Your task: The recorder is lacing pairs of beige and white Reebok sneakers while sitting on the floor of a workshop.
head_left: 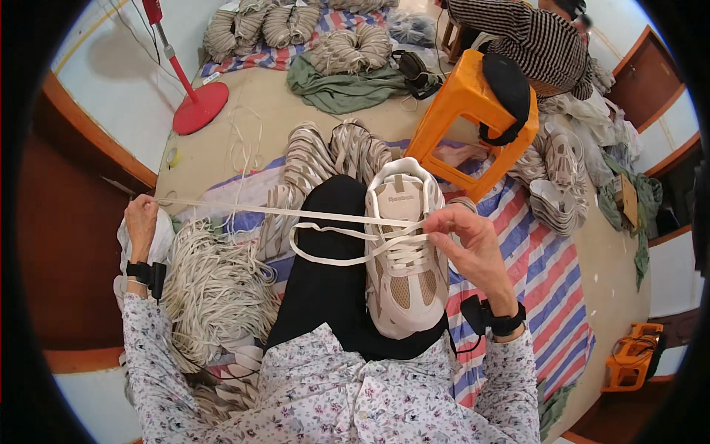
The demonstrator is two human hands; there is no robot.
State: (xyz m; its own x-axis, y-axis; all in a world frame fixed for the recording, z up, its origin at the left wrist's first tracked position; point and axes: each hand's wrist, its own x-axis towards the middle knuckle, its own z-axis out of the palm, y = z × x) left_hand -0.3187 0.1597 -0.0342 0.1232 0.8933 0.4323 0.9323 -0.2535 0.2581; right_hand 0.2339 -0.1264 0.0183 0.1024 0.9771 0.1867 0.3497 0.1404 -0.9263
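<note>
A beige and white sneaker (421, 314) rests on my thigh, its toe toward me and its tongue upright at the far end. A pale flat shoelace (296, 212) is threaded through its lower eyelets. My left hand (140, 226) is out at the far left, closed on one end of the lace, which stretches taut across to the shoe. A loose loop of lace hangs left of the shoe over my black-clad leg. Beside the upper eyelets, my right hand (473, 240) pinches the lace between thumb and fingers.
A big heap of loose laces (214, 288) lies to my left. Shoe uppers (307, 155) are stacked ahead on a striped sheet (543, 288). An orange stool (466, 96) bears a black item. A red stand base (201, 108) is far left. Another person (529, 41) bends at back right.
</note>
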